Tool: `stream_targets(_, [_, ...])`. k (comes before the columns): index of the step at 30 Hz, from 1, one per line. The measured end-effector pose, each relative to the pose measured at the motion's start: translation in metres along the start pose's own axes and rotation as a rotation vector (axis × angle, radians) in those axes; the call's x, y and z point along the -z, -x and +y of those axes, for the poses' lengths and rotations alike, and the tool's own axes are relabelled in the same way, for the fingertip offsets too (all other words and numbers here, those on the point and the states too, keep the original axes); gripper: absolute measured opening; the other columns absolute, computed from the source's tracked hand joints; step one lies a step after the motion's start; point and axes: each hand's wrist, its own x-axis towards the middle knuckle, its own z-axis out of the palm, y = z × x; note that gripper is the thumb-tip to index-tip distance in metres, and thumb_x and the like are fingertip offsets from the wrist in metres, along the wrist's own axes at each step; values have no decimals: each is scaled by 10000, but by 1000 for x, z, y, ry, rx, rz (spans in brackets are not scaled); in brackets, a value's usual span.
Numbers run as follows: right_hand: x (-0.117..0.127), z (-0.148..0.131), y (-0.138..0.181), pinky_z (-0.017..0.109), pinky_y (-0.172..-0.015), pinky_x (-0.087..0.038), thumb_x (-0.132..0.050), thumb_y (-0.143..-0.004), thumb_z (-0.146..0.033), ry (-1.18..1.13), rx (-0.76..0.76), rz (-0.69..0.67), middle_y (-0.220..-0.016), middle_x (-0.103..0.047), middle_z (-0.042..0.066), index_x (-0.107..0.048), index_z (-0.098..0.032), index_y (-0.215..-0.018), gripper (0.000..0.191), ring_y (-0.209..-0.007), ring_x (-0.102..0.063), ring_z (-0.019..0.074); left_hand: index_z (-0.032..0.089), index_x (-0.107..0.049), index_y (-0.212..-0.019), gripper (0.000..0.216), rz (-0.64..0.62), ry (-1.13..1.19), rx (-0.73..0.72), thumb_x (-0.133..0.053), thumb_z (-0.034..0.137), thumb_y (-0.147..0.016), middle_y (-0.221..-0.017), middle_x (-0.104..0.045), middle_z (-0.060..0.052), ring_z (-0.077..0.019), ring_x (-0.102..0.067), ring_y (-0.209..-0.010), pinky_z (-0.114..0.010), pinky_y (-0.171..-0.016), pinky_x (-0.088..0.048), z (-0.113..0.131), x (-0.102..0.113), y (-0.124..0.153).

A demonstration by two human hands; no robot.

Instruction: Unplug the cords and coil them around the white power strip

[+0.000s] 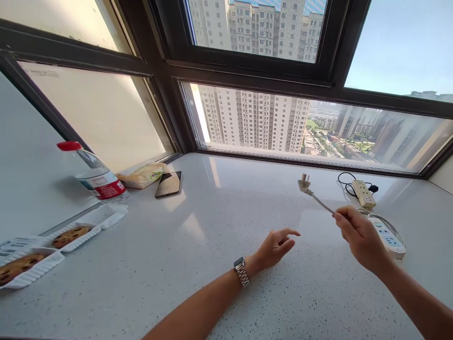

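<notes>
While right hand (361,238) pinched the cord (320,200) with plug (303,183) dangling free, left hand (274,248) hovered open, empty; plug could've swung and slipped.

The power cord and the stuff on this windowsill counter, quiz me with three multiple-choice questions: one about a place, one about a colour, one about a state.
1. Where does the phone lie?
A. Beside the snack packet, near the window corner
B. On top of a power strip
C. Under the left hand

2. What colour is the cap of the water bottle?
A. Blue
B. Red
C. Green

3. What state is the plug in?
A. Pushed into a socket
B. Lying flat on the counter
C. Held up in the air, unplugged

Answers:
1. A, the phone rests next to the packet by the window frame.
2. B, the cap is plainly red.
3. C, the right hand pinches the cord and the plug sticks up free above the counter, while the left hand stays open and holds nothing.
</notes>
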Motion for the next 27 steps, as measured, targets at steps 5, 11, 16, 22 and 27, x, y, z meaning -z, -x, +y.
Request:
stream_targets(5, [-103, 6, 7, 242, -476, -302, -355, -940, -371, 138, 102, -253, -607, -572, 6, -557, -201, -868, 273, -513, -501, 139, 151, -589, -1011, 581, 239, 602, 112, -436, 679, -824, -662, -448, 21, -73, -360, -519, -201, -470, -298, 10, -1, 1])
stream_targets(11, [-116, 37, -6, 252, -542, -331, -475, -923, -351, 542, 74, -402, -746, -663, 26, -547, -205, -1155, 283, -632, -595, 180, 184, -362, -590, 470, 673, 949, 64, -583, 527, -823, -562, -412, 32, -111, -507, -579, -251, -618, -465, 18, 48, -4])
stream_targets(16, [-85, 73, -13, 346, -762, -391, -537, -893, -428, 977, 164, -295, -915, -655, 116, -631, -174, -948, 276, -874, -587, 261, 206, -277, -606, 461, 907, 793, 126, -460, 520, -890, -438, -183, 103, -49, -158, -329, -178, -337, -196, 3, 99, -6])
stream_targets(22, [-51, 101, -5, 380, -851, -378, -499, -846, -629, 1025, 306, -119, -913, -663, 104, -661, -183, -942, 484, -869, -586, 261, 204, -340, -644, 414, 951, 325, 130, -480, 531, -857, -439, -253, 101, -38, -182, -315, -145, -305, -158, -14, 123, -4])
stream_targets(27, [12, 138, 2, 347, -772, -386, -367, -940, -547, 1063, 413, 109, -809, -691, 91, -692, -179, -874, 495, -736, -609, 213, 207, -363, -675, 360, 999, 277, 231, -436, 496, -876, -431, -237, 108, -39, -169, -299, -143, -293, -164, -18, 134, 2])
